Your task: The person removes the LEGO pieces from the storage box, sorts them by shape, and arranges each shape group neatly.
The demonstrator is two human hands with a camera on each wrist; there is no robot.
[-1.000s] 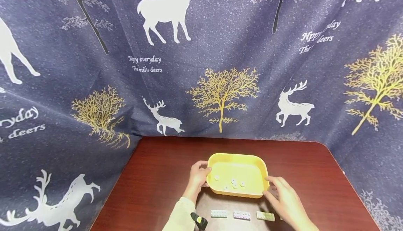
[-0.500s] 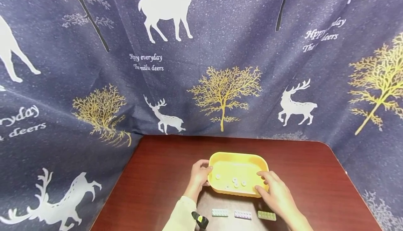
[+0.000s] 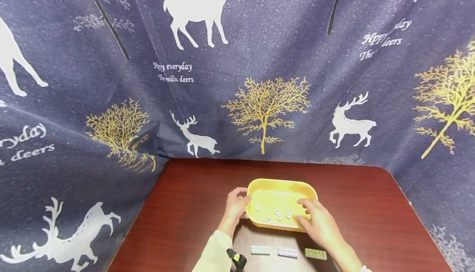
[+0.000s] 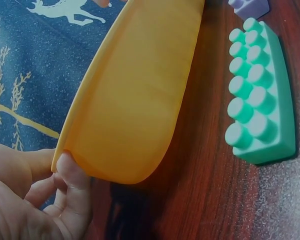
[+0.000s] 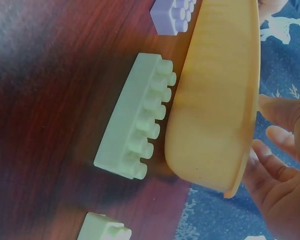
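Left hand [image 3: 234, 205] pinches yellow tray [image 3: 273, 198], presumably steadying it; right hand [image 3: 320, 223] over tray, fingers parted, near white pieces [image 3: 288, 215].

From here the yellow tray [image 3: 274, 196] looks almost washed out inside — grey glare on the table [image 3: 259, 237] along its near side, dark shade underneath.

From my end I see smooth, slightly glossy plastic in the tray [image 4: 130, 95] at the left hand [image 4: 45, 200], and in the bricks [image 4: 267, 97] nearby. Under that hand, the table [image 3: 196, 189] looks like shiny grained wood; beyond it hangs creased, matt cloth [image 3: 259, 53].
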